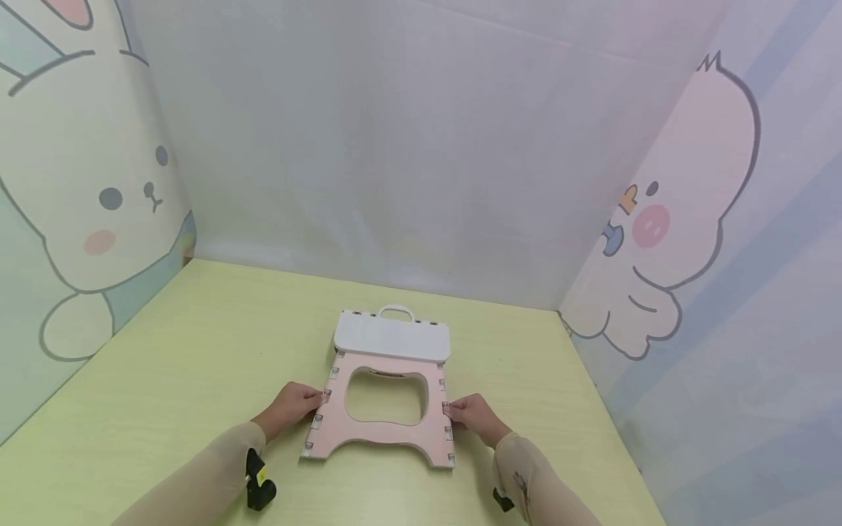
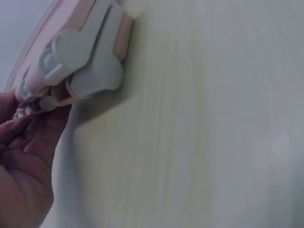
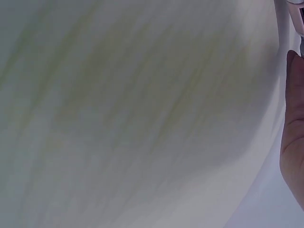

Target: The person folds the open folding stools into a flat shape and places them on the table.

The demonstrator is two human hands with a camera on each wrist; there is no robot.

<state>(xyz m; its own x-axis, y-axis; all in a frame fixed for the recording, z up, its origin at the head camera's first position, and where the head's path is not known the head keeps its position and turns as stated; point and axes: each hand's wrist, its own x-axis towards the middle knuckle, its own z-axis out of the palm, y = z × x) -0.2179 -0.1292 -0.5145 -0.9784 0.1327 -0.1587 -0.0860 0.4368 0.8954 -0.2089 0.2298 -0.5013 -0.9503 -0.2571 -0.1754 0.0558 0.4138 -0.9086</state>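
A pink and white folding stool (image 1: 388,432), folded flat, is between both hands, its white top panel (image 1: 392,336) and small carry handle at the far end. My left hand (image 1: 293,406) grips the stool's left edge, thumb above and fingers beneath. On the opposite edge, my right hand (image 1: 476,416) pinches the side about halfway along. In the left wrist view the left hand (image 2: 28,161) holds the stool's edge near its rounded white hinges (image 2: 71,52). Only part of the right hand (image 3: 294,128) shows at the right border of the right wrist view.
The stool is over a pale yellow-green table (image 1: 217,343). A grey-white curtain (image 1: 368,146) rises behind it. Side walls carry a cartoon rabbit (image 1: 79,175) at left and a cartoon chick (image 1: 691,175) at right. Black wrist mounts (image 1: 259,486) hang under the sleeves.
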